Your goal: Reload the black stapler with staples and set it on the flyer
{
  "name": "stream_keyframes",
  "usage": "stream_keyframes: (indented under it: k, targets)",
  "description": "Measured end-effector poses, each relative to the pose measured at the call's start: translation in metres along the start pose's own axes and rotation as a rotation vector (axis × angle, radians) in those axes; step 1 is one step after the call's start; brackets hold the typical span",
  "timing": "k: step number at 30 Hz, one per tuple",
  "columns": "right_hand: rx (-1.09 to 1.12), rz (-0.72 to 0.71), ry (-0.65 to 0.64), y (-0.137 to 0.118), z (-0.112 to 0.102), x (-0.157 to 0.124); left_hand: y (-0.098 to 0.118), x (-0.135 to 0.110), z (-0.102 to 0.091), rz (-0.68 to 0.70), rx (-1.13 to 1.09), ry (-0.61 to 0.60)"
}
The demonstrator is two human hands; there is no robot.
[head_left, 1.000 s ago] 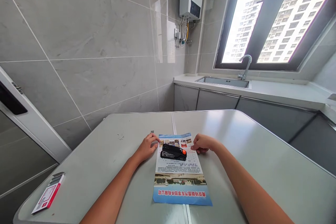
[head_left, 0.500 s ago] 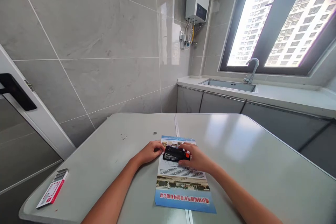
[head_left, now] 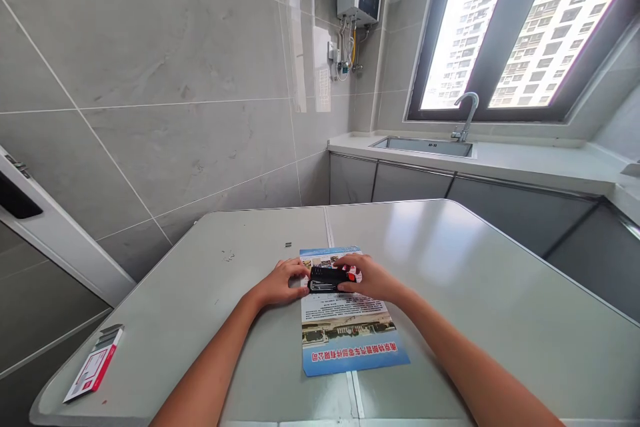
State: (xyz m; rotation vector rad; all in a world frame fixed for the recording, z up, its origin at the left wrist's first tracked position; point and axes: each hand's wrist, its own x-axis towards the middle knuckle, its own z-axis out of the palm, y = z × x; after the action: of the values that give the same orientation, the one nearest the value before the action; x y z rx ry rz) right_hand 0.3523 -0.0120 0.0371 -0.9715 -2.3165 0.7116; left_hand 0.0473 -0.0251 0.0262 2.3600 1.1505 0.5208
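Observation:
A black stapler (head_left: pixel 326 275) with a red-orange part at its right end lies across a printed flyer (head_left: pixel 345 307). Its top arm is raised off the base, and a metal strip shows between them. My right hand (head_left: pixel 374 278) grips the right end, thumb in front and fingers behind. At the other end, my left hand (head_left: pixel 281 282) pinches the stapler between thumb and fingers. The flyer has blue bands, small photos and red characters that appear upside down.
Two short staple strips (head_left: pixel 288 245) lie behind the flyer. Loose staples (head_left: pixel 228 256) are scattered farther left. A red and white packet (head_left: pixel 95 363) rests near the left edge of the table (head_left: pixel 480 320). A counter with a sink (head_left: pixel 425 147) stands beyond the table.
The left hand's thumb and fingers have closed around the stapler's left end. The stapler is turned more level across the flyer. The whole view has shifted slightly.

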Motion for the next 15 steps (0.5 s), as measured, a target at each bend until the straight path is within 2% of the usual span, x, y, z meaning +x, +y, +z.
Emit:
stream_keyframes:
  k: [4,7,15]
  targets:
    - [0.016,-0.082,0.014,0.000,-0.021,-0.004,0.003,0.000,0.001,-0.005,-0.016,-0.016]
    - [0.019,-0.066,-0.033,-0.001,-0.030,-0.006,0.005,0.001,0.002,-0.016,-0.004,-0.009]
    - [0.001,-0.004,-0.071,0.008,-0.034,-0.004,0.009,-0.001,0.001,-0.010,-0.009,0.008]
